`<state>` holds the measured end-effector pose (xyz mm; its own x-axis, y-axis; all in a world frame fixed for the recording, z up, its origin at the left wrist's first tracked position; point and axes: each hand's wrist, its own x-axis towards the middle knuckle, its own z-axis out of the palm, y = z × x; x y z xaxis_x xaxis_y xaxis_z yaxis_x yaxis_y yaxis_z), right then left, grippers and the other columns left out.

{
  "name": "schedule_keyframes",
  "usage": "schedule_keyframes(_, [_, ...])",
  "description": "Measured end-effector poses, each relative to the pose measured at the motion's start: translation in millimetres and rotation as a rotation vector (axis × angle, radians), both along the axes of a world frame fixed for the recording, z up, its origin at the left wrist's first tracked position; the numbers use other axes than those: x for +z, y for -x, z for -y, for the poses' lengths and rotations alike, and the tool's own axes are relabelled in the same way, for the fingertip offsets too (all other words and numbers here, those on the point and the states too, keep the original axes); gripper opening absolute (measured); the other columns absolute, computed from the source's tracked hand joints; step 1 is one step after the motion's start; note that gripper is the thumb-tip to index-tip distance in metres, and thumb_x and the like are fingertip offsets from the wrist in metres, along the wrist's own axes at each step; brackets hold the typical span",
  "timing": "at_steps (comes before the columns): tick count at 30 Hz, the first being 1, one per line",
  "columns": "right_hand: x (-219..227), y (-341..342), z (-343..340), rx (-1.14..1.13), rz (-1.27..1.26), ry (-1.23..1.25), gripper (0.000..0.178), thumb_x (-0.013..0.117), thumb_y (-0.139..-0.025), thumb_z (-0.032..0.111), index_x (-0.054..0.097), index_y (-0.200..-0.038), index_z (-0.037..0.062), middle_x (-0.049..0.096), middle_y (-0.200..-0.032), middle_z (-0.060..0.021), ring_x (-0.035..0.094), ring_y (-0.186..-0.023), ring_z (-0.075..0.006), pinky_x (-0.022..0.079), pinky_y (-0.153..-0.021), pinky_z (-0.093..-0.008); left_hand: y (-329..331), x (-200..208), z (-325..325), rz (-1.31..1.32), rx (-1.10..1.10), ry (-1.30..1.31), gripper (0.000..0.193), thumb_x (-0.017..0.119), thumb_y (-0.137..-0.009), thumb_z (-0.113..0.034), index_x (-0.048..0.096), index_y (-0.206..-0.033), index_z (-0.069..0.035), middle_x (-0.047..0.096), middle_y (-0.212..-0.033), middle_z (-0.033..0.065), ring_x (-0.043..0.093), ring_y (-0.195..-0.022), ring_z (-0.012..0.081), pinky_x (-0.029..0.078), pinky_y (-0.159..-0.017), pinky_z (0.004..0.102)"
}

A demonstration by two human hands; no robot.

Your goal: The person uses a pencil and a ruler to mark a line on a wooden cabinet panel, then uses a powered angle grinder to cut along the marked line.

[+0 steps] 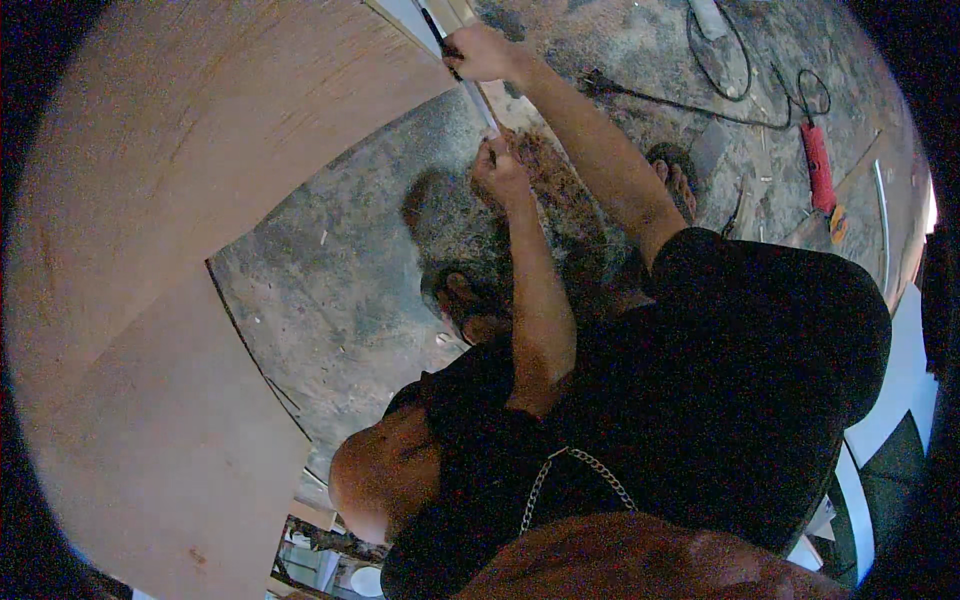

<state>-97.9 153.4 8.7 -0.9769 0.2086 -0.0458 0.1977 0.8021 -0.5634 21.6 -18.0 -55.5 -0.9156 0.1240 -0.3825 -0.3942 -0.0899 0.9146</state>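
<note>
My right hand (480,52) is at the far end of the work, with its fingers curled around a thin black piece (433,27). My left hand (500,175) is closer to me, and its fingers and thumb pinch the near end of a long, thin white strip (478,105). The strip runs up from there to the right hand, over the floor and just right of a big board's edge. I cannot tell if the black piece and the strip are joined.

The big wooden board (200,130) fills the left side, light brown with streaks. The floor (320,250) is gray and rough, with dark stains and little bits on it. I see a foot in a dark sandal (675,175) right of the arms, and a bare knee (385,475) at the near left.

Far on the right, a black cord (690,112) with a plug lies on the floor and bends round to a red tool (817,165). A small yellow thing (838,224) sits just beside it.

At the near left, past the knee, there is a round white thing (367,581). It is too small for me to tell if it is a tub, or what it may hold.
</note>
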Motion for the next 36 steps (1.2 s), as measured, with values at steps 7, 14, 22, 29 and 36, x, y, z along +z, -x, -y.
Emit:
schedule_keyframes(7, [-5, 3, 7, -0.083, -0.078, 0.068, 0.032, 0.061, -0.079, 0.032, 0.070, -0.086, 0.0026, 0.066, -0.077, -0.0216, 0.067, -0.076, -0.0385, 0.054, -0.073, -0.0490, 4, 28, 4, 0.200, -0.029, 0.002, 0.030, 0.059, -0.096, -0.028, 0.067, -0.098, 0.001, 0.065, -0.085, 0.0052, 0.059, -0.072, 0.0140, 0.049, -0.064, 0.0278])
schedule_keyframes(14, [-6, 2, 2, -0.066, -0.026, -0.008, 0.034, 0.063, -0.082, 0.036, 0.070, -0.085, 0.0027, 0.067, -0.077, -0.0218, 0.068, -0.076, -0.0374, 0.054, -0.072, -0.0487, 0, 40, -4, 0.167, 0.025, -0.153, 0.028, 0.058, -0.096, -0.030, 0.067, -0.092, -0.004, 0.061, -0.076, -0.0001, 0.049, -0.060, 0.0090, 0.037, -0.051, 0.0266])
schedule_keyframes(22, [-11, 9, -2, -0.157, -0.066, 0.093, 0.031, 0.061, -0.082, 0.033, 0.069, -0.095, 0.0060, 0.068, -0.080, -0.0208, 0.067, -0.077, -0.0390, 0.054, -0.074, -0.0482, -5, 23, -7, 0.196, 0.003, 0.013, 0.034, 0.060, -0.095, -0.033, 0.065, -0.081, -0.002, 0.057, -0.067, -0.0002, 0.045, -0.053, 0.0103, 0.035, -0.048, 0.0279])
schedule_keyframes(29, [16, 27, -10, -0.230, -0.057, 0.798, 0.018, 0.056, -0.096, 0.015, 0.063, -0.096, -0.0016, 0.049, -0.062, -0.0042, 0.043, -0.053, -0.0148, 0.039, -0.050, -0.0339, 0, 53, -8, -0.040, -0.016, 0.338, 0.041, 0.060, -0.094, -0.038, 0.064, -0.079, 0.000, 0.057, -0.068, -0.0004, 0.042, -0.059, 0.0122, 0.035, -0.056, 0.0327])
schedule_keyframes(36, [-17, 54, -34, -0.500, -0.292, 1.552, 0.018, 0.060, -0.092, 0.013, 0.063, -0.087, -0.0040, 0.055, -0.064, -0.0073, 0.047, -0.053, -0.0184, 0.040, -0.049, -0.0362, -5, 65, -14, 0.086, -0.053, 0.211, 0.041, 0.059, -0.095, -0.038, 0.065, -0.081, 0.000, 0.061, -0.070, 0.0004, 0.049, -0.060, 0.0116, 0.039, -0.056, 0.0298])
